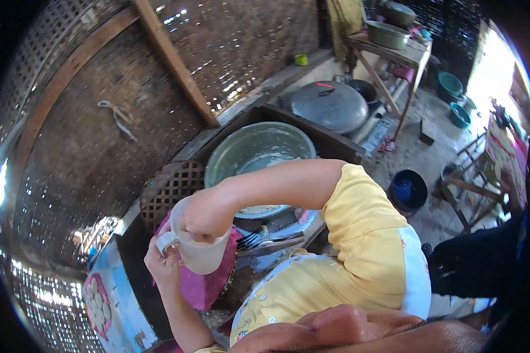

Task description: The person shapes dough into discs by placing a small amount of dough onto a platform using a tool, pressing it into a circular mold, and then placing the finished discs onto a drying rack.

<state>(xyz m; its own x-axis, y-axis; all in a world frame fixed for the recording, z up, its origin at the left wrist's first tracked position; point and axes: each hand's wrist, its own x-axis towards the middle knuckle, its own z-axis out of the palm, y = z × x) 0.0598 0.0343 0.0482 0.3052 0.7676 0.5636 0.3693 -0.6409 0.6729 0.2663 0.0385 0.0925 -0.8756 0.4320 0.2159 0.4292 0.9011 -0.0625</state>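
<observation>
Right hand (205,215) fingers hidden inside cup (197,250).

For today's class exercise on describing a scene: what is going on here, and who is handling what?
A person in a yellow top holds a pale mug with both hands. The left hand grips its handle, while the right hand is pressed over and into its mouth. The mug is held above a pink cloth. Just beyond stands a large metal basin with some whitish liquid in it, and forks lie beside the cloth. A covered pot sits further back.

Single head-worn fisheye view, steeply downward, close over worktop (132,247).
</observation>
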